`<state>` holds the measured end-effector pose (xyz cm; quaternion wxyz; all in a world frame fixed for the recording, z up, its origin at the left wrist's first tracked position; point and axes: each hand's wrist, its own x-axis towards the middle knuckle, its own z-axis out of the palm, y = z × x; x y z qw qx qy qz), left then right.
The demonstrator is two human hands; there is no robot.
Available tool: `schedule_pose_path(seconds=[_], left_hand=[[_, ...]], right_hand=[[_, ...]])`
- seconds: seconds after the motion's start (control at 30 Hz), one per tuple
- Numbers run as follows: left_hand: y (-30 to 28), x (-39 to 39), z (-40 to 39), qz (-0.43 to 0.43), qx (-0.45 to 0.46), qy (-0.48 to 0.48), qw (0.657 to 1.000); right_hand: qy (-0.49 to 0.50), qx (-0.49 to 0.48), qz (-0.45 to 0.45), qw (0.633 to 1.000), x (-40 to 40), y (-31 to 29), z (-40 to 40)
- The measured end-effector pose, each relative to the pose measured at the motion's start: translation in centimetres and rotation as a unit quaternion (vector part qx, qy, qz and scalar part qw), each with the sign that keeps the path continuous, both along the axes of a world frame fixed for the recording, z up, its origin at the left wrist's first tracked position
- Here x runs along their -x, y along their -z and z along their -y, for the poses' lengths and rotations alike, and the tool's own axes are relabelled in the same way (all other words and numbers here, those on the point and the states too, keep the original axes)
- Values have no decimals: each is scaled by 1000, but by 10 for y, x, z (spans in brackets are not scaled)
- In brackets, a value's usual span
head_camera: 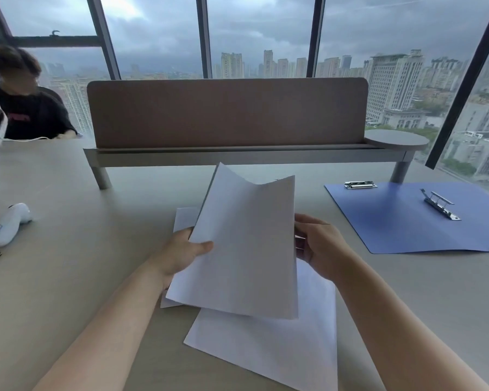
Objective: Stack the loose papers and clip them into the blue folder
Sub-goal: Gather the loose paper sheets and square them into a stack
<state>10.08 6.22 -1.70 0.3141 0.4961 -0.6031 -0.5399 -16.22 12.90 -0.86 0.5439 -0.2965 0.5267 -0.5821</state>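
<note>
Left hand [181, 253] pinches the lifted white paper sheets [246, 244] at their left edge, thumb on top; right hand [319, 246] curls round the right edge, fingers hidden behind. Thin, floppy, slippery stock, top edge already sagging, so best held at both long edges. More white sheets [268, 345] lie on the beige table [68, 277]; the open blue folder [407, 218] sits well to the right.

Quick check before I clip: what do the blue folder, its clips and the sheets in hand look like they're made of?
Blue folder: probably matte card or thin plastic; it lies flat and open without glare. Clips: shiny metal, silvery with bright reflections. Sheets pinched by the left hand: plain white paper, thin enough to bow at the top edge.
</note>
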Motion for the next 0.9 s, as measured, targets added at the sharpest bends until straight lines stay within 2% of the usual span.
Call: schedule_pose_path(seconds=[0.03,0.1,0.17,0.23,0.27,0.33,0.43,0.47,0.53,0.6,0.67,0.77,0.9], left_hand=[[1,-3,3,6,14,-4,1000],[1,-10,8,-3,51,-23,998],[3,-18,18,-6,99,-65,993],[8,-25,26,-17,96,-110,989],[10,-26,26,-46,66,-132,988],[14,-28,27,-175,-30,-138,974],[19,-30,31,-377,-167,-141,900],[23,-34,33,-418,-190,-139,877],[30,-39,38,-464,-200,-114,856],[29,-39,36,-473,-203,-97,852],[25,-34,33,-471,-206,-115,850],[18,-27,30,-439,-211,-148,861],[18,-26,31,-404,-201,-152,879]], right_hand=[[10,-8,-37,999,0,2,6],[33,-37,-197,979,4,10,17],[29,-75,-393,916,9,18,29],[3,-135,-516,846,9,18,35],[-7,-161,-548,821,8,16,38],[-27,-194,-607,770,4,13,44],[-58,-234,-669,704,-2,6,53],[-64,-246,-678,689,-4,3,55],[-81,-268,-693,665,-4,-2,59],[-96,-271,-698,656,-2,-5,61],[-99,-268,-692,663,1,-5,63],[-94,-236,-669,698,5,-2,65],[-42,-144,-640,754,9,4,69]])
